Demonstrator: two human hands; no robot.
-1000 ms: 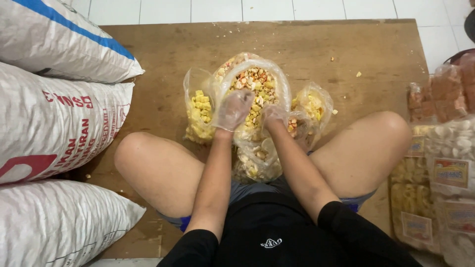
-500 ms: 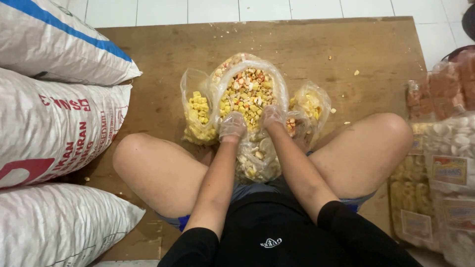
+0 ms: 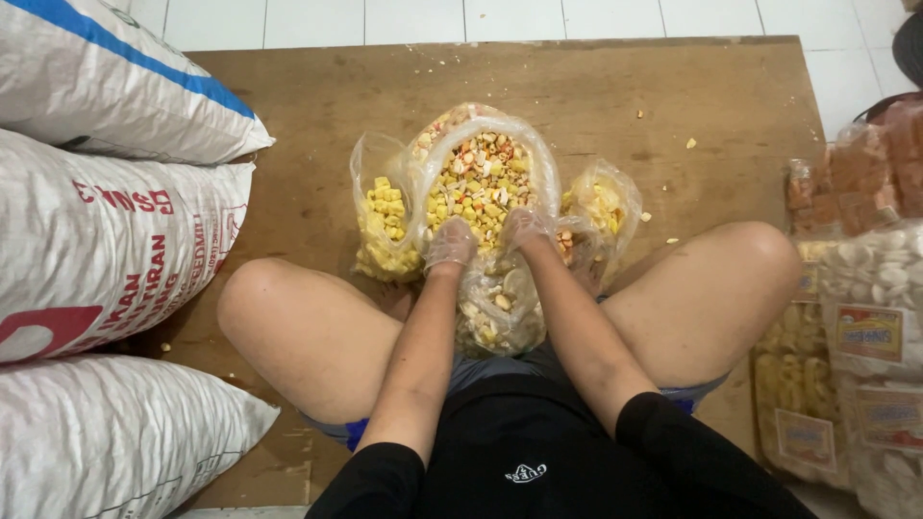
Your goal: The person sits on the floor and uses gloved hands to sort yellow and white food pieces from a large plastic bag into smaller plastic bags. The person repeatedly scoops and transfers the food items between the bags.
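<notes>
I sit cross-legged on a wooden board (image 3: 596,106). A large clear plastic bag of mixed yellow, white and orange snack pieces (image 3: 486,173) stands open between my knees. My left hand (image 3: 450,243), in a thin clear glove, grips the near rim of that bag. My right hand (image 3: 524,229), also gloved, holds the same rim just to the right. A smaller clear bag of mixed pieces (image 3: 498,308) lies under my wrists. A bag of yellow cubes (image 3: 385,226) leans at the left, and another yellow-filled bag (image 3: 601,207) at the right.
Three big white woven sacks (image 3: 106,250) are stacked along the left. Packed bags of crackers and snacks (image 3: 865,317) pile up at the right. A few crumbs (image 3: 690,143) lie on the board; white floor tiles (image 3: 577,17) run beyond its far edge.
My left hand came down from above the snack pieces to the bag's near rim. My right hand stayed at the rim. The view shifted slightly.
</notes>
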